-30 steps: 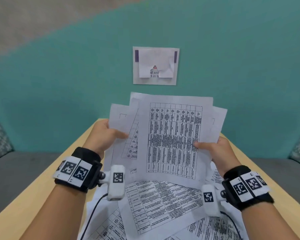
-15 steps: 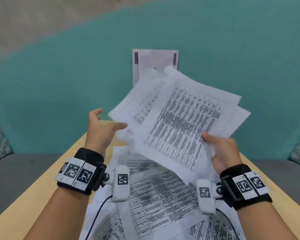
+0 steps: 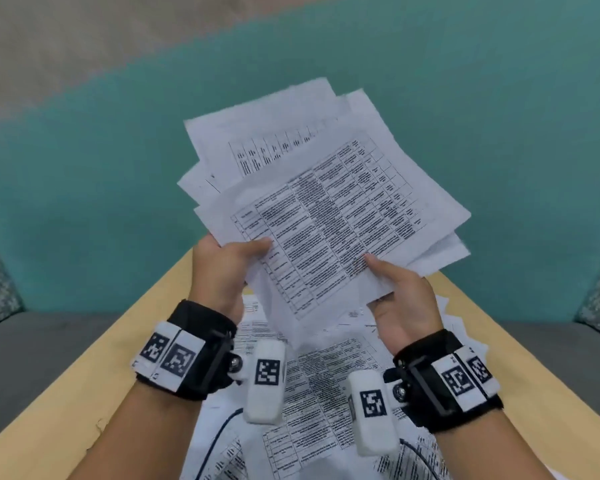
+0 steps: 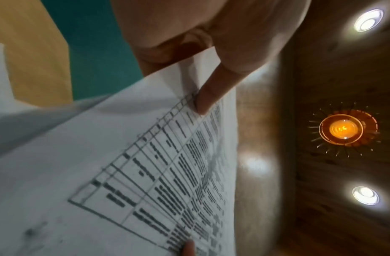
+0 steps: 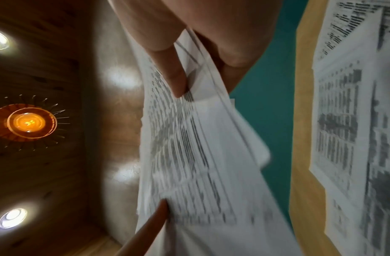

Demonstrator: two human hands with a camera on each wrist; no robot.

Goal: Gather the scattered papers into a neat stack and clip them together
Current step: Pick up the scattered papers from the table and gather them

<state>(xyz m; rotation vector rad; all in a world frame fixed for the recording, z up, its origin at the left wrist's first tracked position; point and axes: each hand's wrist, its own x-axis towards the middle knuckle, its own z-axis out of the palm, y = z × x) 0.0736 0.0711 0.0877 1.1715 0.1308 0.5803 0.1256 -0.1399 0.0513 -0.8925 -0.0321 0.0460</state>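
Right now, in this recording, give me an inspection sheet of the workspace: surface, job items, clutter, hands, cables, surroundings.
Surface: light wooden table, largely covered in the middle.
Job items: bundle of printed sheets held up off the table, edges fanned and uneven; loose sheets lie overlapping on the table below. No clip seen.
Clutter: nothing seen.
Hands: left hand grips the bundle's near left edge, thumb on top; right hand grips its near right corner, thumb on top. Both wear wrist cameras.
Cables: one thin black cable from the left wrist camera and another from the right run across the loose sheets.
Surroundings: teal floor; grey seats on either side; ceiling lamps in wrist views.
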